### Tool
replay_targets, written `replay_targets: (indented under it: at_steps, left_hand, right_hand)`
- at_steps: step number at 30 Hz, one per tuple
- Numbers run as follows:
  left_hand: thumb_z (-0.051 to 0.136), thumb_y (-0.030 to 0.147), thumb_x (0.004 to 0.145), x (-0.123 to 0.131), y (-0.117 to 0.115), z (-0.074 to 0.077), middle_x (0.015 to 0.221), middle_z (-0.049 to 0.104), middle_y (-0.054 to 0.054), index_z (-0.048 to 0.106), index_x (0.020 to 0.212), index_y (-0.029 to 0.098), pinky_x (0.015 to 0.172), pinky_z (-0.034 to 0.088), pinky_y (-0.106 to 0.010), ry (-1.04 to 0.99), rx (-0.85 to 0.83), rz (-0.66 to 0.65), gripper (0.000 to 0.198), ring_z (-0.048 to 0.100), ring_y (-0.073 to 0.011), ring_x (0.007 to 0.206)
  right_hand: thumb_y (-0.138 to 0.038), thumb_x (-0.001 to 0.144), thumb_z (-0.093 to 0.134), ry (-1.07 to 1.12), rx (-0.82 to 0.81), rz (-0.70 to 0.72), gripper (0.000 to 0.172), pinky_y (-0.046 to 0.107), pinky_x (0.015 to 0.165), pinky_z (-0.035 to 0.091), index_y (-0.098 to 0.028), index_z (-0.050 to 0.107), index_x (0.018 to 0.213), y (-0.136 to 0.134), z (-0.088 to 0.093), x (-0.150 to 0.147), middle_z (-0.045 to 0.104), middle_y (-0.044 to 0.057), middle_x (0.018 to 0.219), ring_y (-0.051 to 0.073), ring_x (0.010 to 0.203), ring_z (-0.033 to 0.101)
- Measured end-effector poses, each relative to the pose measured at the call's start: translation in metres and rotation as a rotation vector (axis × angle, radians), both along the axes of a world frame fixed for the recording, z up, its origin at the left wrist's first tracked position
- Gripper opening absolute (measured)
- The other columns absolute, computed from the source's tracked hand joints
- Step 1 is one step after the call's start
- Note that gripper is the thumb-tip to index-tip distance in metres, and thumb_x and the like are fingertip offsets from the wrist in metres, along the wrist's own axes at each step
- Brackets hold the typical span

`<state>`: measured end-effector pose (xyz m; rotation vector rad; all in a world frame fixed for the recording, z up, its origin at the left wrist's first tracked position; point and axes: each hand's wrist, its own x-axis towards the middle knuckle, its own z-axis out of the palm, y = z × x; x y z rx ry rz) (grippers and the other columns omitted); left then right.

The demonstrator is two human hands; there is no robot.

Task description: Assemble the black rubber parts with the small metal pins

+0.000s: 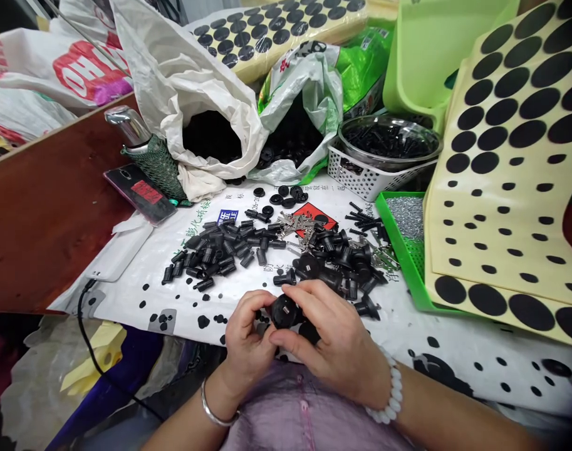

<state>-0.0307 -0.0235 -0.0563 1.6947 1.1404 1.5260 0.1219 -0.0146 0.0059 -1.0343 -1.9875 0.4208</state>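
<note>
Between my two hands, above the near edge of the sheet-covered table, is a black round plastic part (284,312) with a small metal tab in its face. My left hand (248,338) pinches it from the left. From the right, my right hand (335,344) closes on it with thumb and fingers, partly hiding what lies beneath. Just beyond the hands lies a loose pile of black plastic cylinders (224,244). Assembled black parts (346,254) with round bases and small metal clips (304,227) mix in at its right. Several black discs (288,197) lie behind.
A white sack (205,94) and a green-and-white bag (309,119) gape open at the back. A steel bowl (389,141) of black pieces sits in a white basket (356,175). At right, sticker sheets (492,207) lean over a green tray (420,291). A phone (142,195) lies left.
</note>
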Motion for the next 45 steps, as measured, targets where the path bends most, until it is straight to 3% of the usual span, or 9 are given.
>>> replay_targets:
  at_steps: [3,8,15,20,26,30,36,41,45]
  left_hand:
    - [0.064,0.017,0.074,0.001,0.002,0.002,0.089,0.059,-0.005,0.057,0.098,0.021,0.076,0.048,-0.032,0.064,0.029,0.021,0.025,0.055,-0.0194,0.085]
    - [0.061,0.01,0.074,0.001,0.004,0.004,0.087,0.058,-0.004,0.056,0.098,0.021,0.075,0.047,-0.03,0.119,0.053,0.006,0.027,0.055,-0.0175,0.084]
    - [0.059,0.009,0.079,-0.005,0.004,0.015,0.091,0.06,-0.007,0.058,0.105,0.019,0.072,0.049,-0.028,0.178,0.032,-0.15,0.028,0.058,-0.0167,0.084]
    - [0.057,0.012,0.082,-0.004,0.003,0.019,0.087,0.058,-0.007,0.056,0.105,0.018,0.067,0.049,-0.027,0.183,0.028,-0.237,0.024,0.057,-0.0154,0.078]
    - [0.055,0.011,0.081,-0.002,0.0,0.02,0.089,0.06,-0.008,0.055,0.103,0.016,0.072,0.051,-0.03,0.347,0.135,-0.067,0.023,0.057,-0.0178,0.083]
    - [0.056,0.012,0.081,-0.001,0.002,0.026,0.089,0.059,-0.008,0.056,0.105,0.016,0.071,0.052,-0.029,0.327,0.182,-0.011,0.024,0.057,-0.0168,0.083]
    - [0.05,0.022,0.088,-0.002,0.0,0.036,0.096,0.056,-0.009,0.063,0.107,0.017,0.066,0.053,-0.027,-0.073,-0.114,-0.235,0.024,0.059,-0.0147,0.078]
    - [0.06,0.03,0.081,0.0,0.002,0.035,0.086,0.058,-0.004,0.064,0.097,0.015,0.058,0.05,-0.021,-0.426,-0.498,-0.25,0.023,0.057,-0.0095,0.065]
    - [0.058,0.038,0.081,0.001,0.002,0.033,0.062,0.057,0.001,0.056,0.088,0.012,0.046,0.043,-0.019,-0.455,-0.695,-0.306,0.027,0.05,-0.0059,0.044]
  right_hand:
    - [-0.036,0.083,0.056,0.023,0.029,0.035,0.037,0.035,0.07,0.054,-0.013,0.053,0.111,0.002,0.0,0.005,0.064,0.013,0.094,0.022,0.084,0.062]
    - [-0.018,0.085,0.051,0.04,0.004,0.07,0.011,0.032,0.071,0.053,-0.017,0.056,0.095,0.003,0.0,0.009,0.066,0.009,0.088,0.019,0.083,0.063]
    - [-0.012,0.085,0.049,-0.022,-0.068,0.171,0.013,0.03,0.079,0.052,-0.017,0.056,0.094,0.008,0.004,0.018,0.066,0.01,0.097,0.018,0.093,0.062]
    - [-0.013,0.084,0.05,-0.039,-0.108,0.236,0.009,0.028,0.072,0.052,-0.017,0.056,0.09,0.009,0.004,0.024,0.064,0.009,0.092,0.016,0.085,0.062]
    - [-0.016,0.083,0.054,0.193,-0.25,0.09,0.004,0.027,0.072,0.051,-0.018,0.057,0.085,0.0,-0.011,0.016,0.061,0.007,0.091,0.017,0.087,0.061]
    - [-0.023,0.083,0.057,0.512,-0.504,-0.025,0.004,0.023,0.063,0.052,-0.019,0.06,0.082,-0.005,-0.022,0.007,0.06,0.006,0.095,0.014,0.077,0.06]
    - [-0.027,0.082,0.06,0.836,-0.703,0.007,0.007,0.026,0.063,0.052,-0.02,0.062,0.081,-0.008,-0.028,0.002,0.059,0.005,0.096,0.011,0.068,0.058]
    - [-0.024,0.083,0.058,0.763,-0.582,-0.034,0.006,0.026,0.073,0.051,-0.02,0.063,0.082,-0.011,-0.028,0.002,0.06,0.006,0.098,0.016,0.087,0.059]
    - [-0.019,0.085,0.055,0.642,-0.431,-0.037,0.008,0.023,0.069,0.051,-0.022,0.061,0.087,-0.012,-0.026,0.003,0.059,0.007,0.1,0.016,0.093,0.059]
